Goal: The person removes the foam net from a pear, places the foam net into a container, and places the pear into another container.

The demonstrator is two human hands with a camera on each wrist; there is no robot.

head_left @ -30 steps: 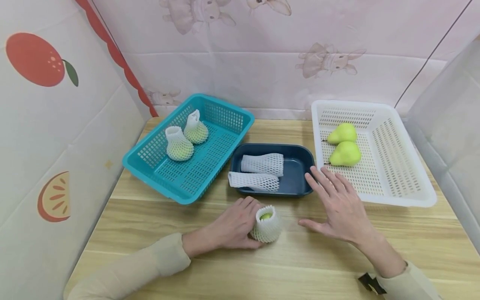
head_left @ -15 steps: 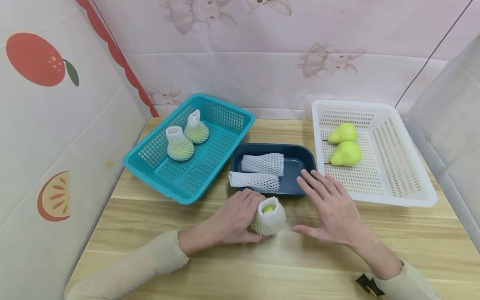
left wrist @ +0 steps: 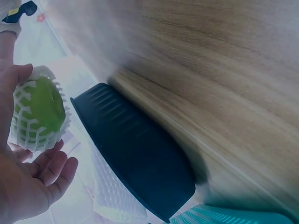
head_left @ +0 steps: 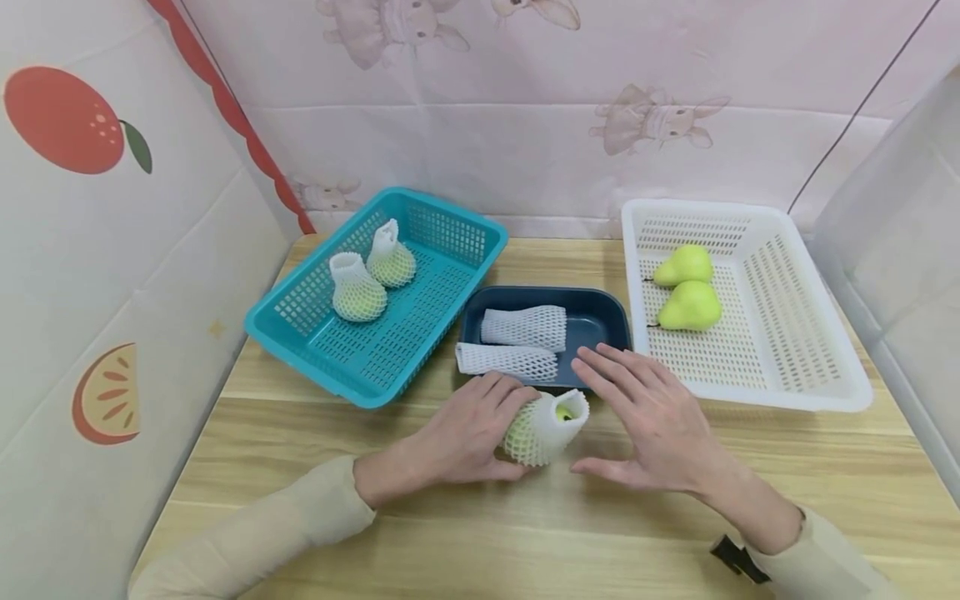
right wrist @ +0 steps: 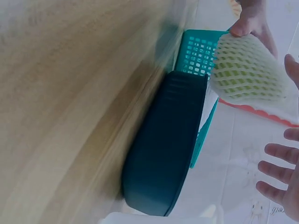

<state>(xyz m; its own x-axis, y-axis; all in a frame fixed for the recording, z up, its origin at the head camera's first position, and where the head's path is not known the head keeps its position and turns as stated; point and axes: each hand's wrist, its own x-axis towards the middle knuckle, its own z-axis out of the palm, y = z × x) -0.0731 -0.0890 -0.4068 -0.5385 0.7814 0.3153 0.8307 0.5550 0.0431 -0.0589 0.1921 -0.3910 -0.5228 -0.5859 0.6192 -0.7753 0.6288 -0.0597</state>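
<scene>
Starting at the far left, the teal basket [head_left: 427, 292] holds two wrapped pears [head_left: 360, 298], just as it did a second ago. Next comes the left hand [head_left: 468, 433], its thumb and fingers curled round a third pear [head_left: 519, 439] in a white net [head_left: 553, 432], gripping it clear of the counter [head_left: 450, 533]. Here lies the main change: the net's mouth faced upward and now leans over to the right; the left wrist view shows a broad patch of green left bare. Behind, the navy tray [head_left: 591, 329] carries two spare nets [head_left: 525, 327], unmoved. The right hand [head_left: 660, 425] has come leftward, nearer the net's mouth, fingers straight and spread, holding nothing, not touching the pear. At the far right, two bare pears [head_left: 688, 307] lie in the white basket [head_left: 738, 350]. For the wrapping, I judge that the tilt and the nearer hand bring the net's loose end within easy reach, though the cover looks incomplete.
</scene>
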